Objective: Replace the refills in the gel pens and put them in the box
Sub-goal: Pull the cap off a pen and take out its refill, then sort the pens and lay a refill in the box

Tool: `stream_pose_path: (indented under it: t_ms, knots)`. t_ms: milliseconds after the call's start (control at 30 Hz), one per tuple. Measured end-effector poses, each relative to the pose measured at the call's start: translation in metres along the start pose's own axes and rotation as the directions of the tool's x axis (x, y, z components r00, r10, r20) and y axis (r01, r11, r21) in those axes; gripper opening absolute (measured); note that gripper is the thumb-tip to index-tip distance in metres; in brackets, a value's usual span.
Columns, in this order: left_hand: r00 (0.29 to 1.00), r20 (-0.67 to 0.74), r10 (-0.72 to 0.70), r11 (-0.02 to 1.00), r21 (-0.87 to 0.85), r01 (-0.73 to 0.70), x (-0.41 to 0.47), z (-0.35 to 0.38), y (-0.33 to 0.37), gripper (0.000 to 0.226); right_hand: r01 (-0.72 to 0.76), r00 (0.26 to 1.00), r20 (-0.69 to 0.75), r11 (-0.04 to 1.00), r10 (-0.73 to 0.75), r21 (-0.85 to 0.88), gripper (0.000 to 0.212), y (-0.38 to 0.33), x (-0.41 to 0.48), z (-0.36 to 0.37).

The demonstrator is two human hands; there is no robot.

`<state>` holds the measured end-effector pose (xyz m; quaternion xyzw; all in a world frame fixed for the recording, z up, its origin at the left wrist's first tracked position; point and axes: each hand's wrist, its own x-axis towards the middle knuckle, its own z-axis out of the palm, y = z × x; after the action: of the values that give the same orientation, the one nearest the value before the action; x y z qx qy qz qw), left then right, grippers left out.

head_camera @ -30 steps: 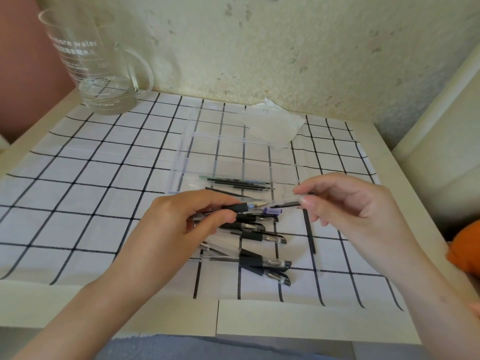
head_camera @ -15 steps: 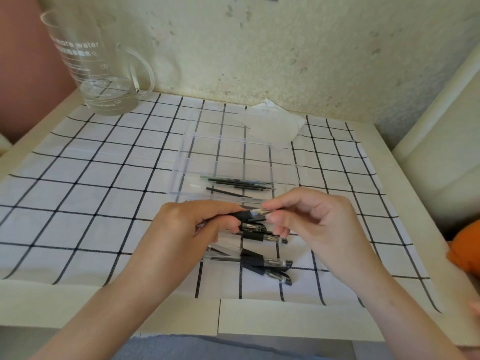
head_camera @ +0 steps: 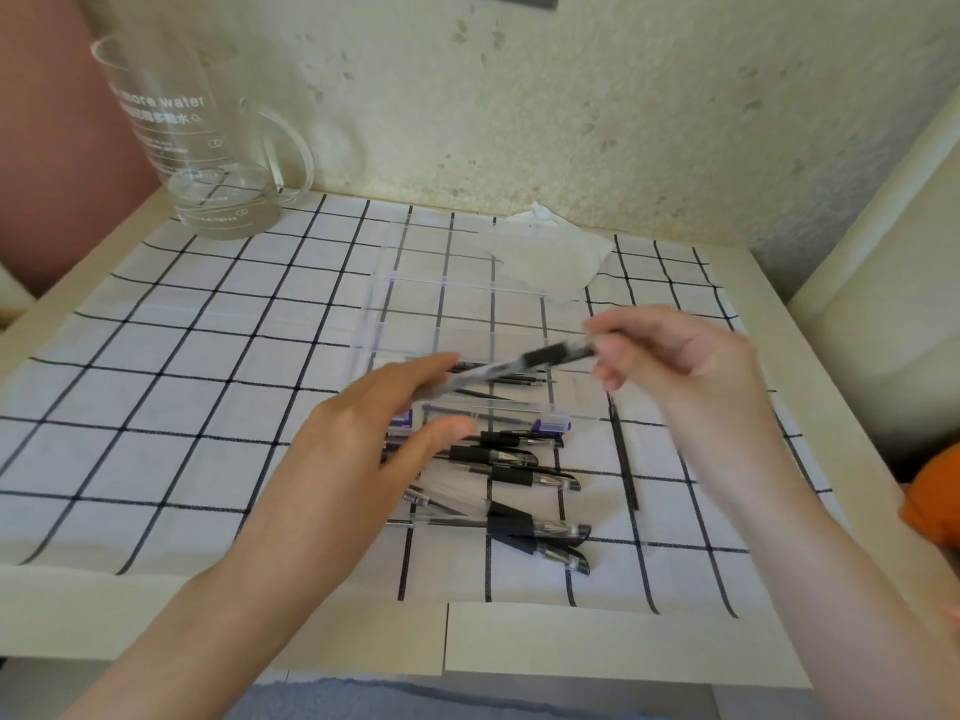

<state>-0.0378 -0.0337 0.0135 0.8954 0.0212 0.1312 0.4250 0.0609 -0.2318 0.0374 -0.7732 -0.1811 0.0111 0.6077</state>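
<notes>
1. Pinching the tip end of a gel pen point(head_camera: 519, 363), the right hand point(head_camera: 675, 366) holds it over the near half of the clear box point(head_camera: 379, 304). Thumb and forefinger close on the pen, and the remaining fingers are curled beneath.
2. Pen axis: diagonal. The black grip end points up and to the right, into the right hand. The clear barrel end points down and to the left, toward the box's near left corner. The pen is motion-blurred, so finer detail cannot be read.
3. The left hand point(head_camera: 363, 444) lies at the box's near left corner with its fingers straight and close together and the thumb held apart below them. The fingertips reach the barrel end of the pen, but whether they touch it cannot be told.
4. Box contents: several thin dark refills point(head_camera: 535, 377) lie along the near wall, with their long axes running left to right.
5. Just in front of the box, other gel pens point(head_camera: 519, 478) lie in a loose row on the checked cloth point(head_camera: 156, 381). They lie roughly left to right with their grip ends to the right, and the nearest two cross.
6. To the right of the box, a single dark refill point(head_camera: 623, 459) lies on the cloth, its long axis running near to far.
7. Behind the box at its far right corner lies a crumpled tissue point(head_camera: 550, 257).
8. Well to the far left of the box stands a glass jug point(head_camera: 208, 163) holding a little water.
9. The cloth covers a pale table point(head_camera: 571, 646).
</notes>
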Motion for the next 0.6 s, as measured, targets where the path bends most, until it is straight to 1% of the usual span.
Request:
stream_pose_path:
  t_ms: [67, 133, 200, 267, 333, 433, 500, 600]
  knots:
    - [0.998, -0.050, 0.042, 0.998, 0.057, -0.039, -0.002, 0.000, -0.003, 0.046, 0.043, 0.989, -0.144, 0.999, -0.042, 0.004, 0.021, 0.002, 0.014, -0.015]
    - [0.994, -0.065, 0.092, 0.992, 0.095, -0.086, -0.003, 0.002, -0.005, 0.041, 0.071, 0.968, -0.241, 0.997, -0.067, 0.009, 0.022, 0.007, 0.024, -0.019]
    - [0.994, -0.008, 0.107, 0.991, 0.081, -0.106, -0.003, 0.004, -0.005, 0.030, 0.074, 0.957, -0.283, 0.997, -0.071, 0.000, 0.020, 0.014, 0.031, -0.014]
    - [0.986, 0.117, 0.115, 0.991, 0.051, -0.121, -0.005, 0.006, -0.006, 0.024, 0.050, 0.959, -0.276, 0.998, -0.058, -0.035, 0.019, 0.022, 0.035, -0.005]
    - [0.965, 0.205, 0.161, 0.980, 0.081, -0.181, -0.005, 0.009, -0.009, 0.025, 0.034, 0.969, -0.244, 0.997, -0.049, -0.065, 0.021, 0.028, 0.038, 0.006]
    - [0.952, 0.247, 0.180, 0.975, 0.083, -0.206, -0.004, 0.013, -0.015, 0.028, 0.023, 0.980, -0.194, 0.994, -0.044, -0.111, 0.026, 0.034, 0.039, 0.018]
    - [0.946, 0.268, 0.181, 0.973, 0.088, -0.212, -0.004, 0.014, -0.018, 0.029, 0.009, 0.990, -0.136, 0.989, -0.029, -0.145, 0.029, 0.037, 0.040, 0.022]
    - [0.936, 0.298, 0.189, 0.970, 0.090, -0.224, -0.006, 0.016, -0.019, 0.032, -0.019, 0.999, -0.044, 0.969, 0.008, -0.247, 0.035, 0.040, 0.040, 0.025]
